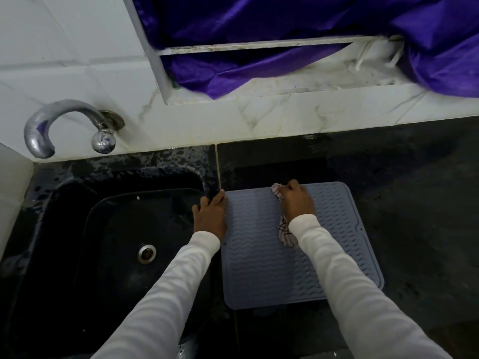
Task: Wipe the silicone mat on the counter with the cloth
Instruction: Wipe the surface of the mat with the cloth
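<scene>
1. Grey-blue silicone mat (261,265) lying flat on the dark counter (414,203), just right of the sink, its wavy ribbed surface facing up and its rounded corners visible at the far right and near left.
2. Right hand (296,200) on the far part of the mat, fingers curled round a bunched cloth (285,234) and pressing it down onto the ribs.
3. Cloth pale with dark stripes; one end poking out past the knuckles at the far side, the other trailing back under the wrist and lying on the mat.
4. Left hand (210,216) at the mat's left edge, fingers straight and spread, resting partly on the mat's border and partly on the narrow counter strip beside the sink; nothing held.
5. Both forearms in long white sleeves (363,294), reaching in from the near edge.
6. Black sink (77,229) to the left, with a round metal drain (146,253) in its basin and wet patches on its rim.
7. Curved chrome tap (51,125) mounted on the white tiled wall (64,47) above the sink's far left corner.
8. Purple fabric (285,22) draped across a white window ledge (298,81) behind the counter, hanging over it at the right.
9. Thin pale seam (219,167) in the counter between sink and mat, running towards the wall.
</scene>
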Motion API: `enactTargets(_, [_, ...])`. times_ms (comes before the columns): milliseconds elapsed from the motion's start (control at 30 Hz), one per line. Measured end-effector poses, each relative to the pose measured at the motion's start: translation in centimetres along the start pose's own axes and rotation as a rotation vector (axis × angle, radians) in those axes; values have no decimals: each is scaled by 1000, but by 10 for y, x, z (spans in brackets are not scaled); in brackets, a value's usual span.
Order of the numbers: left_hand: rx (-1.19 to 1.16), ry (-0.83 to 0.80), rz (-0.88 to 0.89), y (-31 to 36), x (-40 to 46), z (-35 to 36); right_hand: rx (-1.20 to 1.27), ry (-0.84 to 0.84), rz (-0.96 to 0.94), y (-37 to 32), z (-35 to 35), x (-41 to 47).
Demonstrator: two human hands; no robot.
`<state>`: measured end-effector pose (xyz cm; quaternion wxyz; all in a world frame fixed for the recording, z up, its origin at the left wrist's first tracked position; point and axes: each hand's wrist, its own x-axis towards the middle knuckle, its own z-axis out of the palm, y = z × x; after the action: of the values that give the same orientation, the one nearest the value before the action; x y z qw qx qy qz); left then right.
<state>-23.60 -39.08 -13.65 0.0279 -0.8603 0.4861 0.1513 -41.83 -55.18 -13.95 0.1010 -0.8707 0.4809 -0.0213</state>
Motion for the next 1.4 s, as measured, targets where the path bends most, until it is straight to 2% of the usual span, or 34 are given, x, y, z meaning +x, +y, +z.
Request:
enactTargets(67, [4,-14,4,2,0,-2,132,12,19,-15,-8,-1])
enactTargets(167, [-7,-3,14,-1,-1,-2,264,38,-100,-63,-14,-10])
enactTargets(233, [-26,14,13,-5,0,1,198,5,-199,-97,1,-17])
enactTargets(333, [-45,49,5,-6,1,4,74,-85,-231,-117,21,-23])
enactTargets(467, [-4,53,-3,-1,0,3,41,-189,-227,-109,17,-24])
enactTargets(633, [31,25,1,-4,-1,-5,-59,-178,-223,-72,-2,-12])
enactTargets(767, [26,22,1,-2,-1,-2,-131,-110,-57,7,-17,2])
enactTargets(900, [13,26,-1,-4,1,0,-193,-94,-47,66,-28,3])
enactTargets(1100, [3,32,-8,-2,1,2,-45,-28,163,107,-49,-8])
enactTargets(1167, [3,29,-7,0,1,2,60,53,204,106,-60,-11])
enactTargets(1267, [13,26,-14,3,-1,-1,155,203,123,76,-71,-11])
enactTargets(1333, [16,18,-11,5,-2,-3,199,199,30,42,-64,-11])
enactTargets(1400, [8,14,-10,4,-3,-4,315,93,-9,9,-42,-14])
